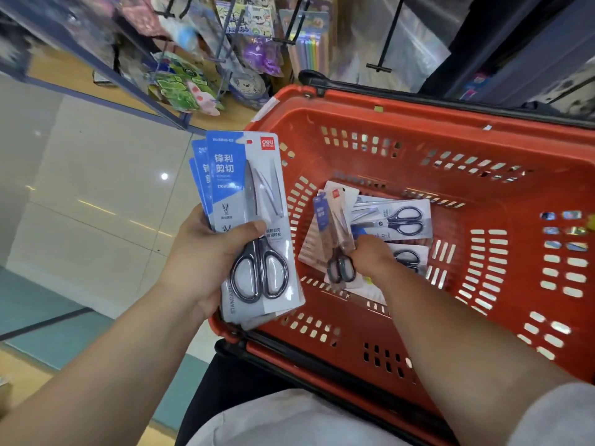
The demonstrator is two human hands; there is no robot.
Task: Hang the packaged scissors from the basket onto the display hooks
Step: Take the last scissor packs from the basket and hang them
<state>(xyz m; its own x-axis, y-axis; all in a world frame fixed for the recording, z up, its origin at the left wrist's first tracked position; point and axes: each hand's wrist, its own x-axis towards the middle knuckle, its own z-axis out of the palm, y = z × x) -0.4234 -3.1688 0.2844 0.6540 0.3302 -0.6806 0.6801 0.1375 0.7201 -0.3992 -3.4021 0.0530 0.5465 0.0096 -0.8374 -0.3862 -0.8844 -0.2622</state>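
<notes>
From the head camera I see the left hand at about 8 o'clock of centre, raised just outside the basket's near-left corner. It is grasping a fanned stack of packaged scissors upright, thumb pressed across the front card just above the black handles; its fingers are hidden behind the stack. The right hand reaches down into the red basket, which fills the 3 o'clock side. Its fingers are closed on the handle end of one more pack, which is tilted with its blue card pointing to 12 o'clock. Under and beside it, further loose packs lie overlapping on the basket floor; I cannot count them, since the hand and forearm cover some. At 12 o'clock black display hooks jut out above the basket, with blurred hanging goods at 11 o'clock that I cannot make out. Pale floor tiles lie at 9 o'clock.
</notes>
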